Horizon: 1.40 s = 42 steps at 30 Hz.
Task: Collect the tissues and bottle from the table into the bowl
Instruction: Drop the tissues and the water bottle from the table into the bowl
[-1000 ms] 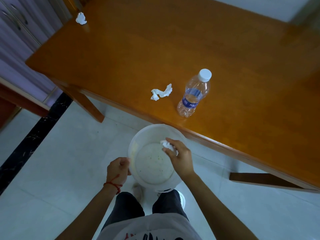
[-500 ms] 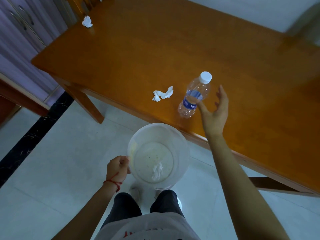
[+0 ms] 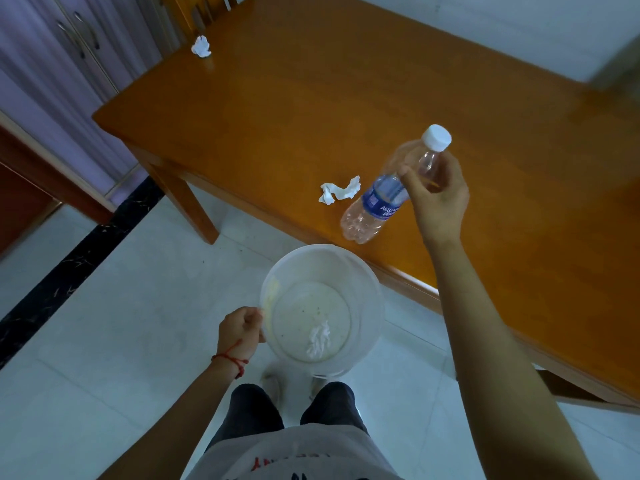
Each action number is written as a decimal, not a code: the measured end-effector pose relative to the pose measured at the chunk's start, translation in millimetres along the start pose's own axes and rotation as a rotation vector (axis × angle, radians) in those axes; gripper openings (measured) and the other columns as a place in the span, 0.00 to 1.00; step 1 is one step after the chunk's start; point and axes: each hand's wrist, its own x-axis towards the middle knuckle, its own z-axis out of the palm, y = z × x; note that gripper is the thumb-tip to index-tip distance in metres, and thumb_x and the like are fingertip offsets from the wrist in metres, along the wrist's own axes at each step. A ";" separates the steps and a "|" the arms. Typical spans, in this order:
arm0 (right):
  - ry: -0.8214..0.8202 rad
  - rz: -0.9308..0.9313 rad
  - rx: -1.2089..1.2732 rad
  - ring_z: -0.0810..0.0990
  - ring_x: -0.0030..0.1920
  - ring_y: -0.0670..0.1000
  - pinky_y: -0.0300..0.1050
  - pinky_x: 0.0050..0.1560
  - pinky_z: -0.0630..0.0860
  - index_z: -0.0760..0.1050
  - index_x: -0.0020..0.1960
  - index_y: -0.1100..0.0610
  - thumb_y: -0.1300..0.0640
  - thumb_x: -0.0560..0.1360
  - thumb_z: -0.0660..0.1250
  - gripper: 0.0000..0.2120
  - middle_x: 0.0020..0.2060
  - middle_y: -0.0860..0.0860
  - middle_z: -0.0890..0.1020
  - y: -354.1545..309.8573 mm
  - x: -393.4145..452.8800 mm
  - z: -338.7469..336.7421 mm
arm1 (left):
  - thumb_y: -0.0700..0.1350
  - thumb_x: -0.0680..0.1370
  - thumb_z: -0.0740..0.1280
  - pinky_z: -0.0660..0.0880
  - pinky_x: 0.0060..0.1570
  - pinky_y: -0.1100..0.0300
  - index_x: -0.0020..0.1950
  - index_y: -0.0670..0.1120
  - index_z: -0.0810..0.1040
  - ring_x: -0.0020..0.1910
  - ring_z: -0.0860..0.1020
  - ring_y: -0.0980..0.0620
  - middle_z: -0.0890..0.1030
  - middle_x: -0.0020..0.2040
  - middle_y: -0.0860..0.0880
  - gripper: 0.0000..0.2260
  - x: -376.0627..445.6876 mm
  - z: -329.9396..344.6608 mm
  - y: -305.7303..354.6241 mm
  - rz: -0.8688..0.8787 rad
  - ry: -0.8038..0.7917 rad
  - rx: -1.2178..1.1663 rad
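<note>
From the head camera, the right hand (image 3: 437, 199) is wrapped around the upper shoulder of a clear plastic water bottle with a blue label and white cap (image 3: 382, 199), thumb on the near side and fingers curled behind the neck; the bottle's base looks to rest on the glossy orange-brown wooden table (image 3: 311, 109), close to its near edge, though contact there is hard to confirm. The left hand (image 3: 240, 332) is clenched on the rim of a round translucent white plastic bowl (image 3: 370, 289), held below the table edge over the pale tiled floor, with one crumpled white tissue in the bowl (image 3: 320, 339) already at its bottom. A twisted white tissue (image 3: 339, 194) lies just beside the bottle on its left, and a balled white tissue (image 3: 201, 47) sits well apart at the far corner. To do this step well, I would judge a firm grip near the neck sensible, lifting the bottle straight up so it does not brush the nearby tissue, then lowering it base-first into the bowl while the other hand keeps the bowl level against the added weight.
</note>
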 end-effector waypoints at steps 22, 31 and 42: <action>-0.688 0.332 -0.427 0.74 0.62 0.56 0.49 0.63 0.70 0.63 0.68 0.53 0.42 0.71 0.66 0.30 0.65 0.54 0.74 52.4 -129.8 90.2 | 0.39 0.77 0.61 0.77 0.28 0.71 0.45 0.39 0.77 0.33 0.79 0.48 0.78 0.36 0.44 0.06 4.0 -28.3 -16.8 0.028 0.067 -0.015; -0.520 0.182 -0.367 0.77 0.58 0.53 0.52 0.58 0.76 0.68 0.66 0.56 0.46 0.73 0.66 0.25 0.62 0.55 0.77 49.0 -120.3 95.0 | 0.40 0.77 0.61 0.77 0.30 0.64 0.40 0.43 0.76 0.35 0.78 0.47 0.77 0.35 0.45 0.07 18.4 -52.4 -21.9 0.019 0.036 -0.035; -0.208 0.185 -0.274 0.75 0.60 0.54 0.49 0.56 0.74 0.70 0.64 0.57 0.48 0.74 0.65 0.22 0.61 0.56 0.76 55.0 -48.4 104.5 | 0.41 0.77 0.62 0.80 0.36 0.57 0.41 0.40 0.77 0.37 0.78 0.43 0.77 0.35 0.43 0.08 39.6 -74.8 -22.6 -0.047 0.094 -0.055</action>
